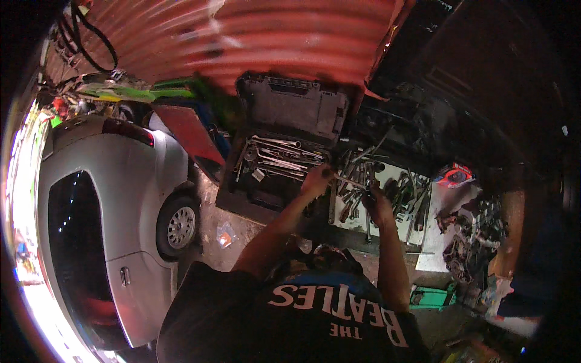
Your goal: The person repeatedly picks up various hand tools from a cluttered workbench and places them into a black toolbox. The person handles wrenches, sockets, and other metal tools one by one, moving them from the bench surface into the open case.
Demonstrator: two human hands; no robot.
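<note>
A slim, shiny metal hand tool spans the gap between my two hands; its exact kind is too small to tell. My left hand is closed around its left end, at the right edge of an open dark tool case. Wrenches and other metal tools lie in that case. Over a pale tray full of loose tools, my right hand is closed at the tool's other end, next to a dark part. My fingers partly hide both ends.
Red corrugated sheet rises behind the case's raised lid. A silver car stands at left. At right are a red and black box and a heap of metal parts. A green case lies near my right forearm.
</note>
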